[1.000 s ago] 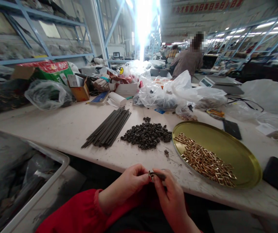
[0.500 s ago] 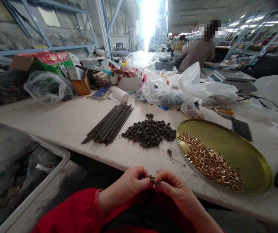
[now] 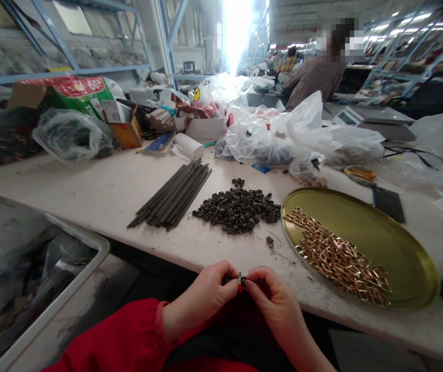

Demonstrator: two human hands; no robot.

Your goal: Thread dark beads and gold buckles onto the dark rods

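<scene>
My left hand (image 3: pixel 206 294) and my right hand (image 3: pixel 271 297) meet fingertip to fingertip just below the near edge of the white table (image 3: pixel 90 191). Between them they pinch a small dark metal part (image 3: pixel 240 281) with a red tip. On the table ahead lies a heap of small dark rings (image 3: pixel 237 209). To its left sits a bundle of thin dark rods (image 3: pixel 173 196). A round brass tray (image 3: pixel 384 232) to the right holds several gold-coloured square buckles (image 3: pixel 337 258).
A grey plastic bin (image 3: pixel 47 289) stands below the table at my left. Clear plastic bags (image 3: pixel 283 139), boxes (image 3: pixel 128 134) and a green sack (image 3: pixel 74 95) crowd the table's far side. Dark flat objects (image 3: pixel 388 204) lie at the right. A person (image 3: pixel 314 77) works beyond, near a scale (image 3: pixel 372 121).
One second ago my right hand held a dark rod-like piece out to the right; now both hands' fingertips are closed together on the small part. The view has shifted slightly.
</scene>
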